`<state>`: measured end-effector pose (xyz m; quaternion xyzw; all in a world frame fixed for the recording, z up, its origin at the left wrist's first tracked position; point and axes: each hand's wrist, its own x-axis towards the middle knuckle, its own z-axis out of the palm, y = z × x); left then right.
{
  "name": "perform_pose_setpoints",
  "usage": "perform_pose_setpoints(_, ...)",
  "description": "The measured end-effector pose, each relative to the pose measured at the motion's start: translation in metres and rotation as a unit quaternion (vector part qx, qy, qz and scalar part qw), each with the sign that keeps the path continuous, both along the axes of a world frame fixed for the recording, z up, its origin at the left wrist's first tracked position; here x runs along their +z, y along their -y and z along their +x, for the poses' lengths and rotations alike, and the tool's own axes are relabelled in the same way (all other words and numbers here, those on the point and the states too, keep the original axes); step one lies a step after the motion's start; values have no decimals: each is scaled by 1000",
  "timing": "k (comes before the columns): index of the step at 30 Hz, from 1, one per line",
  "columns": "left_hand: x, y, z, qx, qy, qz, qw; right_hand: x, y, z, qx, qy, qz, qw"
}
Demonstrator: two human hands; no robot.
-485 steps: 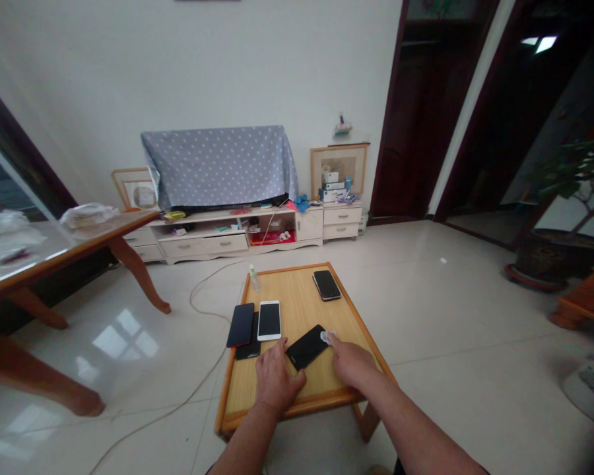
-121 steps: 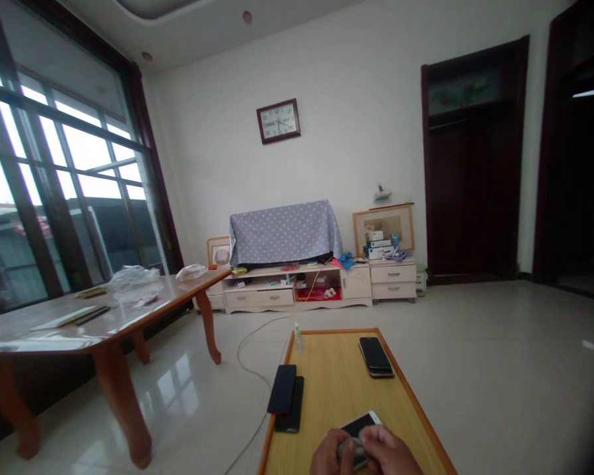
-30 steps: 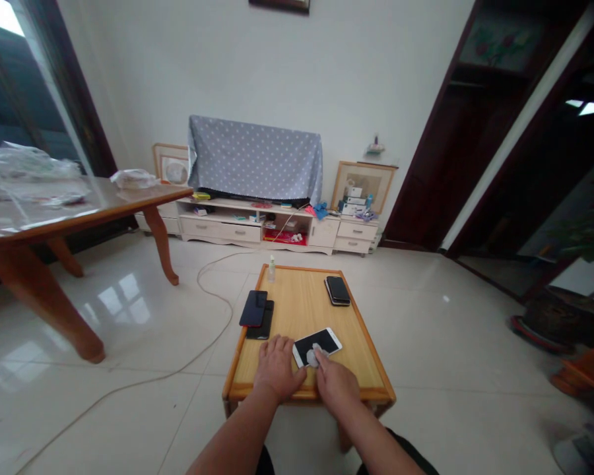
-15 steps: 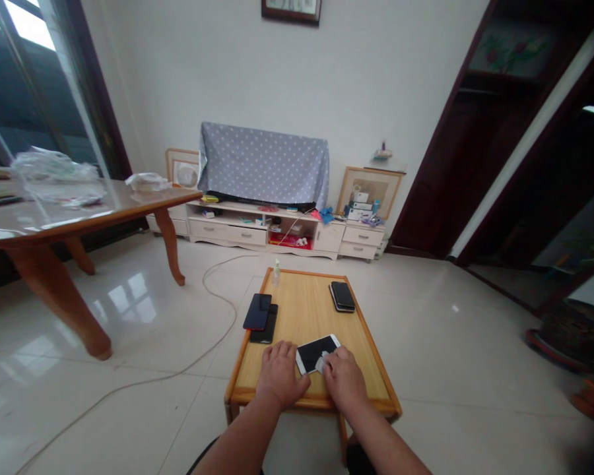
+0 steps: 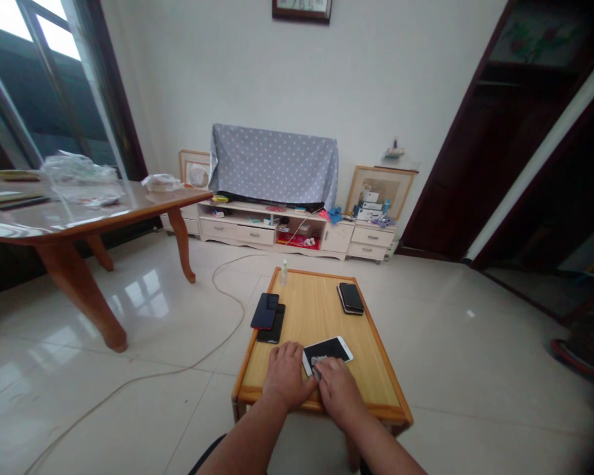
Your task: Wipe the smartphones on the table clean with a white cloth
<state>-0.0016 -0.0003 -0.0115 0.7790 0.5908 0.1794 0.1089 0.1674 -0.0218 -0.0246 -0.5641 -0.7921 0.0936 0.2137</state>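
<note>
A white smartphone (image 5: 334, 349) with a black screen lies face up and slanted on the small wooden table (image 5: 309, 300). My left hand (image 5: 287, 375) holds its left end steady, fingers forward and thumb at the near corner. My right hand (image 5: 340, 390) is closed on a small pale wipe (image 5: 317, 360), pressed against the screen near the left end. Part of the wipe and the phone's lower edge are hidden under my right fingers.
Two dark phones overlap at the table's left edge, a blue-black one (image 5: 265, 311) uppermost. Stacked black phones (image 5: 351, 298) lie at the right edge. A small clear bottle (image 5: 284, 272) stands at the far left corner. A cable (image 5: 178, 371) crosses the floor.
My right hand has slid the wipe leftward along the screen, closer to my left hand. The view has shifted slightly. My left hand stays at the phone's left end.
</note>
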Motion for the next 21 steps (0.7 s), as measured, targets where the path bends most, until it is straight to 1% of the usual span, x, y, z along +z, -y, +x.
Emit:
perform_pose_setpoints(3, -1, 0, 0, -3, -1, -1, 1000, 4, -13, 14, -64, 9, -2, 998)
perform_pose_setpoints(4, -1, 0, 0, -3, 0, -1, 1000, 5, -15, 16, -73, 10, -6, 997)
perform_pose_setpoints(5, -1, 0, 0, -3, 0, -1, 1000, 6, -15, 17, -67, 10, -11, 998)
perform_pose_setpoints(9, -3, -2, -1, 0, 3, 0, 1000, 11, -1, 4, 37, 0, -29, 999)
perform_pose_setpoints(10, -3, -2, -1, 1, 3, -1, 1000, 13, 4, -2, 50, -4, -31, 998)
perform_pose_setpoints(13, -6, -3, -1, 0, 3, -5, 1000, 19, 9, -15, 41, -1, -37, 998)
perform_pose_setpoints(16, -7, -3, -1, -1, 0, -7, 1000, 23, 6, -20, 30, 12, -48, 998)
perform_pose_setpoints(18, -7, -3, -2, -4, -2, -10, 1000, 21, 6, -18, 28, 19, -51, 998)
perform_pose_setpoints(21, -7, -4, -4, -8, -3, -11, 1000, 13, 13, -11, 24, 26, -48, 998)
